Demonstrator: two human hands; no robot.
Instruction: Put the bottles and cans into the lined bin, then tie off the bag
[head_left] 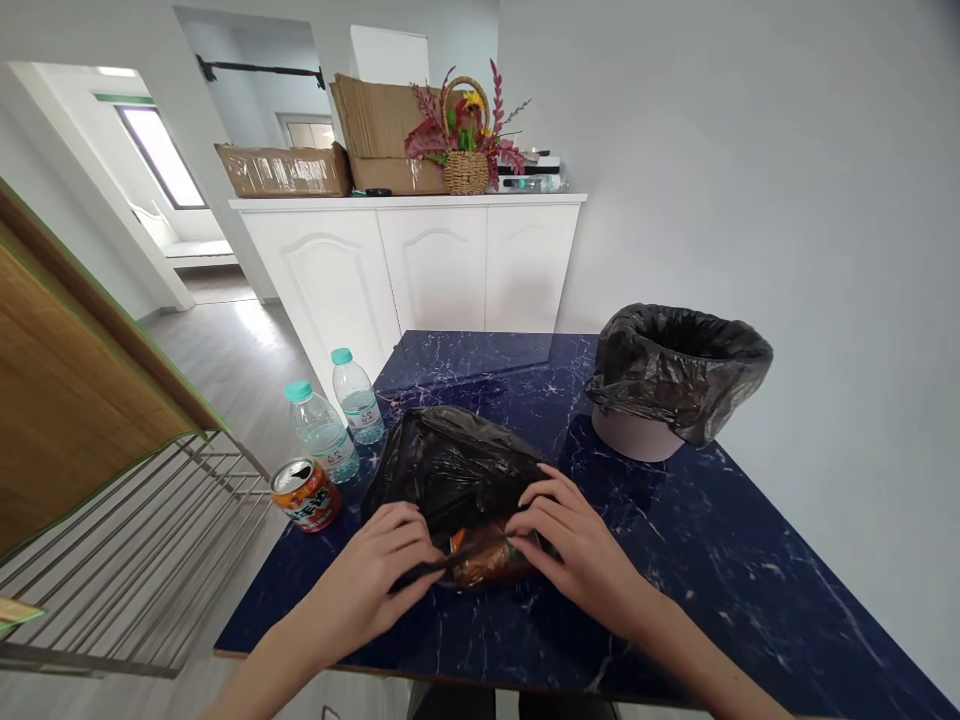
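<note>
A black plastic bag point(457, 455) lies bulging on the dark blue marbled table point(480, 640) right in front of me. My left hand point(390, 570) pinches the near left edge of the bag between thumb and fingers. On the other side, my right hand point(562, 530) has its thumb and fingertips closed on the near right edge. Between the two hands the plastic is drawn taut and thin. Something orange and brown point(484, 560) shows through or below it; its kind I cannot make out.
Left of the bag stand an orange drink can point(306, 497) and two water bottles point(322, 435) with teal caps. A bin point(637, 435) lined with a black bag point(690, 385) is at the right. Behind is a white cabinet point(435, 270) bearing boxes and a flower basket point(466, 172).
</note>
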